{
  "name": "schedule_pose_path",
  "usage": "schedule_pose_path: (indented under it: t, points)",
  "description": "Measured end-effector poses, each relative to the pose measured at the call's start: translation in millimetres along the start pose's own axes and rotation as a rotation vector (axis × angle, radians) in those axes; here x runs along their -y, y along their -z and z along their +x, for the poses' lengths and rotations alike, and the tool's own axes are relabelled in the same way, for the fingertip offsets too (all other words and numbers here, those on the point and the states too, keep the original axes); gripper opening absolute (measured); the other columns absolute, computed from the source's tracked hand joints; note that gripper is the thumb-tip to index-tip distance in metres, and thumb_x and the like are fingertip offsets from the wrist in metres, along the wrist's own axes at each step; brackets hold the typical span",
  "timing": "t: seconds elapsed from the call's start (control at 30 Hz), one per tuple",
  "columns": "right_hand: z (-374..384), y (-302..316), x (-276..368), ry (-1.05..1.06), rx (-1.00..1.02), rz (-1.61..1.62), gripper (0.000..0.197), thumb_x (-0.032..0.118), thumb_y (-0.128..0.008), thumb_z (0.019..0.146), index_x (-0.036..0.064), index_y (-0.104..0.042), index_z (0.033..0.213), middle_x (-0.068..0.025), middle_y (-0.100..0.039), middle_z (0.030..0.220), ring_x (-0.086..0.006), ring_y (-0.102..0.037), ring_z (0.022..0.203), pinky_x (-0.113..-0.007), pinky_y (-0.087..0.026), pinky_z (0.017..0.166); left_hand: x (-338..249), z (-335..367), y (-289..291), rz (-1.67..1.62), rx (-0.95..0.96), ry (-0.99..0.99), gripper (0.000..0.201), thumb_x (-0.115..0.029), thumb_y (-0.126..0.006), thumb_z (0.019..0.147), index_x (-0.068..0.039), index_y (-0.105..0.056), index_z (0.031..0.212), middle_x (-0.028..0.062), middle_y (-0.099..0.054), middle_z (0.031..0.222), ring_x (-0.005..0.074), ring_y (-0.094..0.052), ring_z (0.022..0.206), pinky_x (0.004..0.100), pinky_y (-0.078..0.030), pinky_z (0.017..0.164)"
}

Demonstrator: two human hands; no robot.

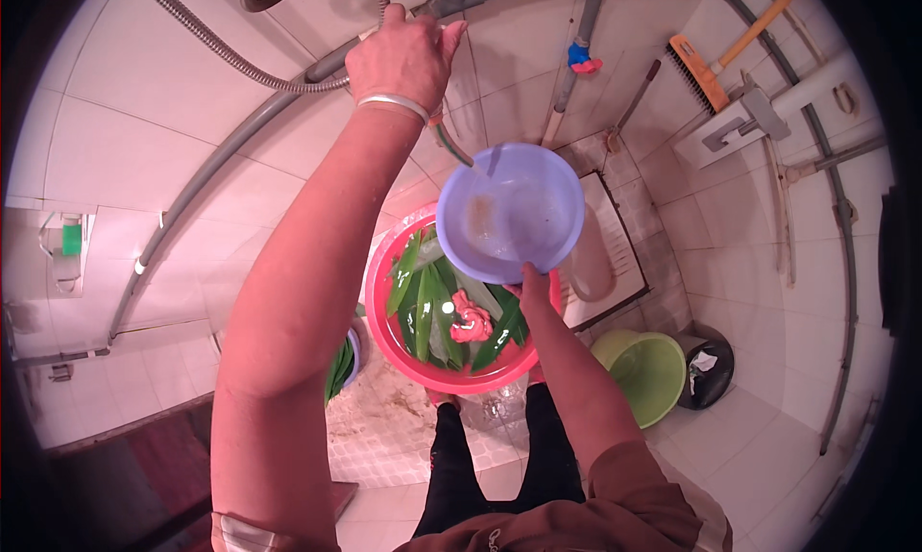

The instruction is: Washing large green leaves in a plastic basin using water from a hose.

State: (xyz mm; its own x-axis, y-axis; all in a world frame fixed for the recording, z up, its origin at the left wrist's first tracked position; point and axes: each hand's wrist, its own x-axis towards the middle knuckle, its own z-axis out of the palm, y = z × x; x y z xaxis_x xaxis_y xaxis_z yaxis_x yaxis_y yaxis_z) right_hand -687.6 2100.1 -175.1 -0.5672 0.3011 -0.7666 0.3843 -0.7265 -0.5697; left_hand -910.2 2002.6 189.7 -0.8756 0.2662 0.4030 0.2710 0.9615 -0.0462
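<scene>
Gripping lavender basin (pixel 528 211) with right hand (pixel 534 288), over red tub (pixel 461 384) of long green leaves (pixel 424 307) — reaching grey wall pipe (pixel 274 107) with left hand (pixel 401 64), can't tell its grip.

Wears a brown shirt (pixel 591 518) with short sleeves (pixel 629 468), pale patches (pixel 708 520) and small light lettering (pixel 495 540) in front. Has on black trousers (pixel 449 466) and a pale bangle (pixel 396 100) around the left wrist (pixel 400 88).

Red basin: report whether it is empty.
The red basin is not empty: green leaves and a crumpled red item show inside it.
</scene>
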Motion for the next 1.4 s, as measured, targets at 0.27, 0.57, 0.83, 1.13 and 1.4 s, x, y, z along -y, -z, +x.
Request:
schedule_pose_path:
  t: [0.27, 0.57, 0.83, 1.13, 1.4]
  points:
    - [12, -4, -5, 0.065, -0.052, -0.023, 0.05, 0.012, -0.052, 0.075, 0.0031, -0.036, 0.122, -0.0153, -0.053, 0.105, -0.0281, -0.062, 0.081, -0.036, -0.059, 0.057, -2, -5, -9, -0.041, -0.093, 0.105, 0.044, -0.053, -0.04, 0.087, -0.017, -0.064, 0.081, 0.0074, -0.056, 0.094, 0.0283, -0.061, 0.073, 0.0412, -0.048, 0.06]
    - [33, -6, -15, 0.037, -0.018, -0.01, 0.049, 0.014, -0.052, 0.078, 0.0026, -0.034, 0.123, -0.0159, -0.053, 0.107, -0.0278, -0.061, 0.087, -0.036, -0.059, 0.058, -4, -6, -11, -0.075, -0.091, 0.108, 0.042, -0.051, -0.043, 0.086, -0.016, -0.065, 0.082, 0.0088, -0.055, 0.092, 0.0296, -0.061, 0.073, 0.0422, -0.048, 0.062]
    - [40, -3, -11, 0.065, 0.028, -0.02, 0.05, 0.014, -0.052, 0.078, 0.0018, -0.034, 0.123, -0.0176, -0.052, 0.106, -0.0288, -0.061, 0.084, -0.037, -0.059, 0.057, -1, -11, -15, -0.122, -0.16, 0.048, 0.041, -0.05, -0.046, 0.085, -0.014, -0.066, 0.083, 0.0089, -0.054, 0.089, 0.0302, -0.06, 0.071, 0.0428, -0.047, 0.061]
    - [42, -8, -9, 0.167, -0.002, 0.034, 0.049, 0.011, -0.05, 0.078, 0.0008, -0.034, 0.123, -0.019, -0.051, 0.107, -0.031, -0.061, 0.083, -0.039, -0.058, 0.058, 2, -13, -15, -0.136, -0.155, 0.001, 0.039, -0.044, -0.045, 0.086, -0.01, -0.065, 0.086, 0.0103, -0.055, 0.093, 0.0326, -0.059, 0.076, 0.0437, -0.047, 0.065]
    - [33, 38, 10, -0.008, 0.1, 0.083, 0.045, 0.013, -0.053, 0.076, 0.0021, -0.04, 0.118, -0.016, -0.054, 0.103, -0.029, -0.06, 0.084, -0.037, -0.058, 0.059, 25, -17, -10, -0.312, -0.159, -0.386, 0.026, -0.014, -0.043, 0.082, -0.005, -0.054, 0.104, 0.013, -0.054, 0.105, 0.0343, -0.054, 0.092, 0.0413, -0.043, 0.08]
